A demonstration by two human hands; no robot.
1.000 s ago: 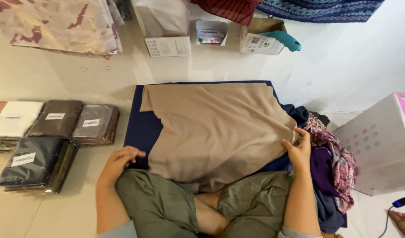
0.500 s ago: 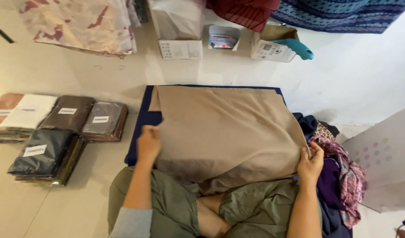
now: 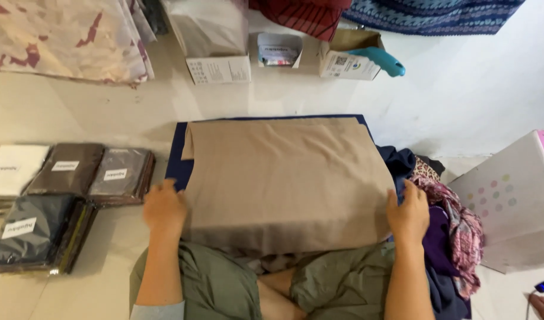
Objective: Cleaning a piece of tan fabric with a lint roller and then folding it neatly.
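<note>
The tan cloth (image 3: pixel 287 181) lies flat in a rectangular fold on a dark blue mat (image 3: pixel 178 160) spread on the pale tiled floor (image 3: pixel 94 112), directly in front of the seated person's crossed legs in olive trousers (image 3: pixel 213 284). The left hand (image 3: pixel 164 207) rests on the cloth's near left corner, fingers curled over the edge; whether it pinches the fabric or only presses on it cannot be told. The right hand (image 3: pixel 409 213) sits at the near right edge of the cloth, thumb on top and fingers at the side; its grip on the fabric likewise cannot be confirmed. The near edge of the cloth hangs over the person's knees. To the right of the mat, touching it, lies a heap of mixed garments (image 3: pixel 444 231) in purple, dark blue and patterned pink. A white box with coloured dots (image 3: pixel 509 201) stands beyond that heap. To the left, on the floor, are stacks of flat bagged garments (image 3: pixel 64 184) in white, brown and dark grey, each with a white label. Along the far side stand small cardboard boxes (image 3: pixel 221 68), one with a teal object (image 3: pixel 378 59) resting on it.
</note>
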